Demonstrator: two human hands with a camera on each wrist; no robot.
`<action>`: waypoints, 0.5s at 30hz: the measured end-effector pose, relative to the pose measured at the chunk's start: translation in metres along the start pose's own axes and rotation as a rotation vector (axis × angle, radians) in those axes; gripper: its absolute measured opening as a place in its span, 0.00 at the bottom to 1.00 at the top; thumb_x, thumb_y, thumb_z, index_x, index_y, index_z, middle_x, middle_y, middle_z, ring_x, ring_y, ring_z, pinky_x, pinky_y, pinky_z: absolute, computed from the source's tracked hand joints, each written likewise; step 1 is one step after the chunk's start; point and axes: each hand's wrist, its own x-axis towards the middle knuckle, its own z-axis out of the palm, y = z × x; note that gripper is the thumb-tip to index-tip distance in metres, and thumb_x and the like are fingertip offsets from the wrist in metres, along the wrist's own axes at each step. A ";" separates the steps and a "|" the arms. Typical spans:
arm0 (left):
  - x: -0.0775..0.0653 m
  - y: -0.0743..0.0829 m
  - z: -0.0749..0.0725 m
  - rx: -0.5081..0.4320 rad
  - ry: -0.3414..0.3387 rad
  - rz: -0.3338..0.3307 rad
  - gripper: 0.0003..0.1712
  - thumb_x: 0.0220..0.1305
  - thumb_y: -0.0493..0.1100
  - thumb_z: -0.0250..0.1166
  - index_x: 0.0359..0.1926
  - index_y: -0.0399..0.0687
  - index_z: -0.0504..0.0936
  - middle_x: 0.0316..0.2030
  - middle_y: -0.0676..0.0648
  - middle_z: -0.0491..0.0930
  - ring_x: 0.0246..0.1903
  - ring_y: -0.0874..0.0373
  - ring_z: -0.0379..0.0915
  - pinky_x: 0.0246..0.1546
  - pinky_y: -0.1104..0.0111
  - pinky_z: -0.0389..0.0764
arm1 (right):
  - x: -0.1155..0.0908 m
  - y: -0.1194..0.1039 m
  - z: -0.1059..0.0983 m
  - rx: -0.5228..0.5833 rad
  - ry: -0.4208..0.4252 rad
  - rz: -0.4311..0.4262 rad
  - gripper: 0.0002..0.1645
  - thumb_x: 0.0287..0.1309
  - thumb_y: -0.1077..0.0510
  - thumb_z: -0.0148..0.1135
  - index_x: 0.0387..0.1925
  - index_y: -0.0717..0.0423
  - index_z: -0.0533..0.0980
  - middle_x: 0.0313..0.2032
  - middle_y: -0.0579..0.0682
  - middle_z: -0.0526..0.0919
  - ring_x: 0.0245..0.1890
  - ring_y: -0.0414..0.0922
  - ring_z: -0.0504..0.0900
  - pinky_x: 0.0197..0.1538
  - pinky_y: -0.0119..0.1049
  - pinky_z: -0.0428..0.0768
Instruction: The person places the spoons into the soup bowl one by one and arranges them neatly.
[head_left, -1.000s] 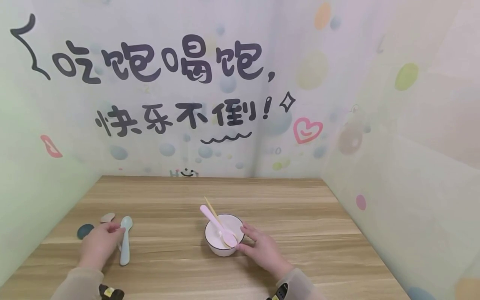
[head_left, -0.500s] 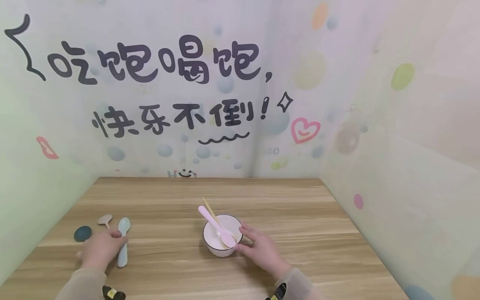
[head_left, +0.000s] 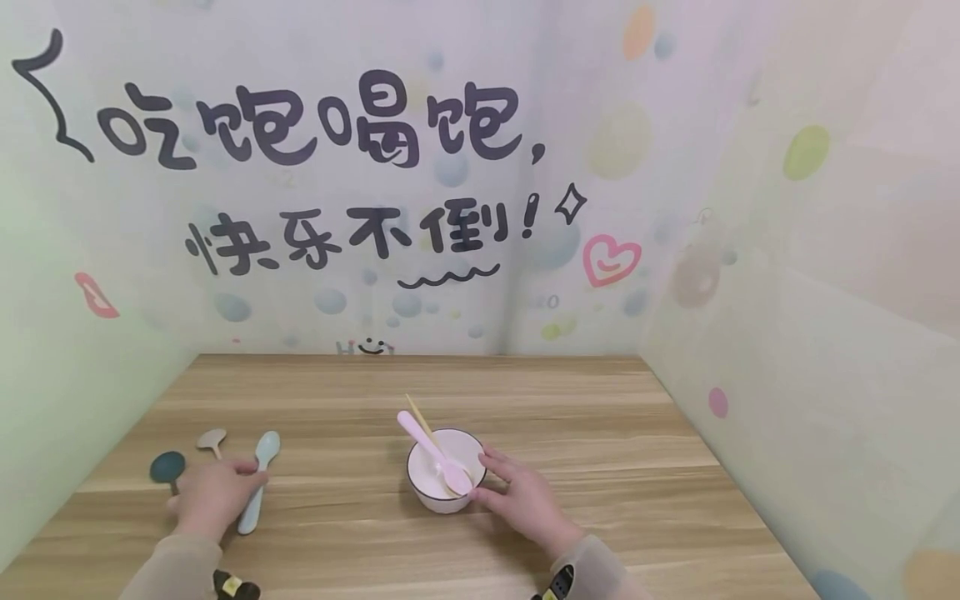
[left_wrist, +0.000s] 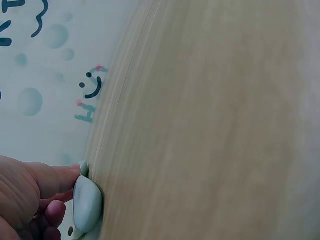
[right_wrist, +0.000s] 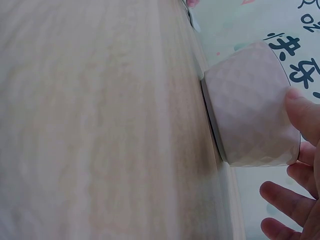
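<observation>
My left hand (head_left: 213,496) pinches a light blue spoon (head_left: 267,448) by its handle, over the left side of the table. The left wrist view has the thumb and finger on this spoon (left_wrist: 87,205) up close. Under and beyond the hand lie a dark blue round-headed spoon (head_left: 167,467) and a beige spoon (head_left: 212,438), their handles partly hidden. With thumb and index finger at its rim, my right hand (head_left: 532,504) holds the right side of a white, dark-rimmed bowl (head_left: 442,505). A pink spoon (head_left: 453,479) and a thin yellowish stick (head_left: 420,417) lean inside it.
Walls with printed bubbles and lettering enclose the wooden table (head_left: 360,550) at the back and both sides. The bowl (right_wrist: 252,107) shows a faceted outer side in the right wrist view.
The left hand has drawn back from beside the beige spoon, then shifted right with the light blue spoon, whose head has swung right. The right hand stays at the bowl.
</observation>
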 end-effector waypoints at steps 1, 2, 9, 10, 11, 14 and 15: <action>0.000 0.001 0.001 0.002 0.004 0.009 0.27 0.59 0.57 0.65 0.48 0.39 0.81 0.51 0.24 0.71 0.44 0.27 0.55 0.38 0.40 0.55 | 0.000 0.000 0.000 -0.003 -0.001 -0.001 0.40 0.53 0.36 0.65 0.60 0.57 0.74 0.64 0.50 0.71 0.63 0.50 0.70 0.62 0.49 0.67; 0.000 0.002 0.001 0.009 0.005 0.018 0.27 0.59 0.57 0.65 0.48 0.39 0.81 0.51 0.24 0.72 0.43 0.27 0.55 0.37 0.40 0.55 | 0.000 -0.001 0.000 -0.003 -0.002 -0.001 0.40 0.53 0.37 0.66 0.60 0.57 0.74 0.64 0.50 0.71 0.63 0.50 0.70 0.62 0.48 0.67; -0.002 0.005 0.004 0.017 -0.012 0.061 0.28 0.61 0.58 0.63 0.50 0.41 0.81 0.55 0.28 0.73 0.47 0.27 0.67 0.37 0.42 0.54 | 0.000 -0.002 -0.001 0.002 -0.003 0.004 0.40 0.53 0.37 0.66 0.60 0.58 0.74 0.64 0.49 0.72 0.63 0.51 0.70 0.62 0.48 0.67; -0.002 0.005 0.005 0.018 -0.013 0.061 0.28 0.61 0.58 0.63 0.51 0.41 0.81 0.55 0.28 0.73 0.47 0.27 0.67 0.37 0.42 0.54 | 0.000 -0.002 -0.001 0.000 -0.003 0.005 0.40 0.53 0.37 0.66 0.60 0.58 0.74 0.64 0.49 0.72 0.63 0.51 0.70 0.62 0.49 0.67; -0.001 0.004 0.005 0.018 -0.014 0.061 0.28 0.61 0.59 0.63 0.51 0.41 0.81 0.55 0.28 0.73 0.47 0.27 0.67 0.38 0.42 0.54 | 0.000 -0.002 -0.001 -0.002 -0.002 0.005 0.40 0.53 0.37 0.66 0.60 0.58 0.74 0.64 0.49 0.72 0.63 0.51 0.70 0.62 0.49 0.67; -0.002 0.004 0.005 0.018 -0.022 0.053 0.29 0.62 0.60 0.62 0.51 0.41 0.80 0.56 0.29 0.72 0.47 0.28 0.68 0.38 0.42 0.54 | 0.000 -0.002 -0.001 -0.007 -0.002 0.006 0.40 0.53 0.36 0.66 0.60 0.58 0.74 0.64 0.49 0.72 0.63 0.51 0.71 0.62 0.49 0.67; -0.002 0.004 0.005 0.018 -0.025 0.050 0.29 0.62 0.60 0.62 0.52 0.41 0.80 0.56 0.29 0.72 0.47 0.28 0.67 0.38 0.43 0.54 | 0.000 -0.002 -0.001 -0.009 -0.001 0.005 0.40 0.53 0.36 0.66 0.60 0.57 0.74 0.64 0.49 0.72 0.63 0.51 0.71 0.62 0.49 0.67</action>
